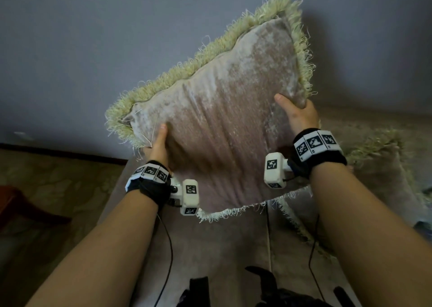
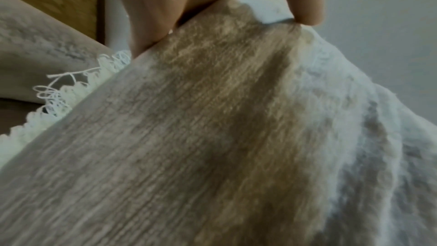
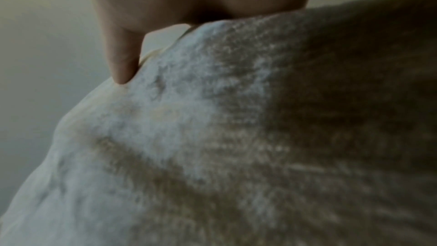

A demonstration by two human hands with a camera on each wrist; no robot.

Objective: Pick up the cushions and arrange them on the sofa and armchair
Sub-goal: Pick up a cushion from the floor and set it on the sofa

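Observation:
A square beige velvet cushion [image 1: 222, 119] with a pale yellow-green fringe is held up in the air, tilted, in front of the grey wall. My left hand [image 1: 159, 143] grips its left edge, thumb on the front face. My right hand [image 1: 297, 112] grips its right edge, thumb on the front and fingers hidden behind. The left wrist view shows the cushion [image 2: 212, 137] close up with my left hand [image 2: 212, 3] pinching its fabric. In the right wrist view the cushion [image 3: 236, 137] fills the picture and my right hand [image 3: 177, 6] pinches its edge. Below lies the beige sofa [image 1: 222, 248].
A second fringed cushion [image 1: 378, 173] leans on the sofa at the right. A dark wooden piece of furniture [image 1: 21, 206] stands on the patterned carpet [image 1: 58, 178] at the left. Black straps [image 1: 264, 285] lie on the sofa seat near me.

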